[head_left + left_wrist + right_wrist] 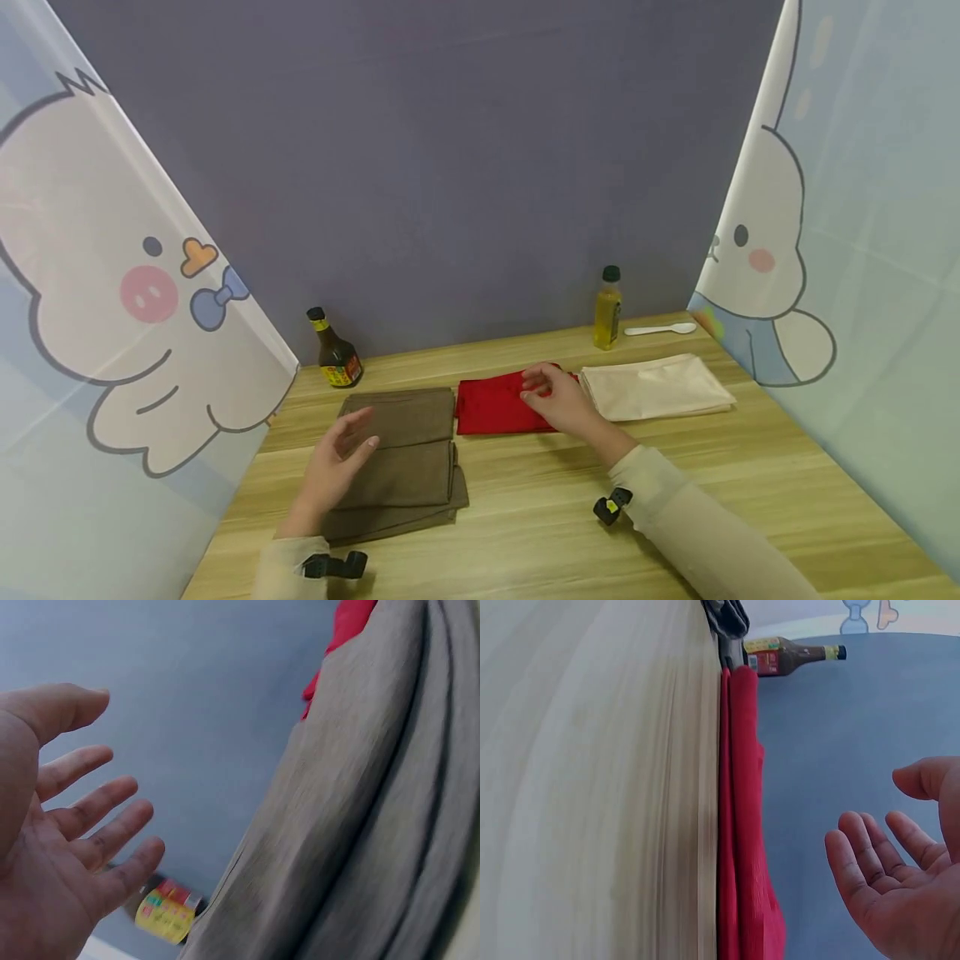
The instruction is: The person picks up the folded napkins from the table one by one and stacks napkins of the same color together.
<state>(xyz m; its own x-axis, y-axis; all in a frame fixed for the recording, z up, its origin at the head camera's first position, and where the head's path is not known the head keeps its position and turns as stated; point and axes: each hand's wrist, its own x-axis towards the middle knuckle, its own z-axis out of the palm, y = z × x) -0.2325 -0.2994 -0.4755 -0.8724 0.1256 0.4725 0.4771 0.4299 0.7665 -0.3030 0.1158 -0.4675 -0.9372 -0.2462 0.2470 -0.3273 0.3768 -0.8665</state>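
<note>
My left hand (334, 467) hovers over the brown cloth (405, 475), which lies folded in layers at the left of the table; its fingers are spread and relaxed. In the left wrist view nothing is in the palm. Above the folded red cloth (487, 407) in the middle is my right hand (558, 404), its fingers loosely bent around nothing. The right wrist view shows the red cloth (744, 825) on the tabletop, apart from those fingers. Right of it lies a folded cream cloth (660, 387), its left edge close to the red one.
A dark sauce bottle (340, 354) with a yellow and red label stands behind the brown cloth. At the back right are an oil bottle (608, 310) with a dark green cap and a white spoon (660, 329). Cartoon-printed panels flank the wooden table (540, 517); a grey-purple backdrop (450, 183) stands behind.
</note>
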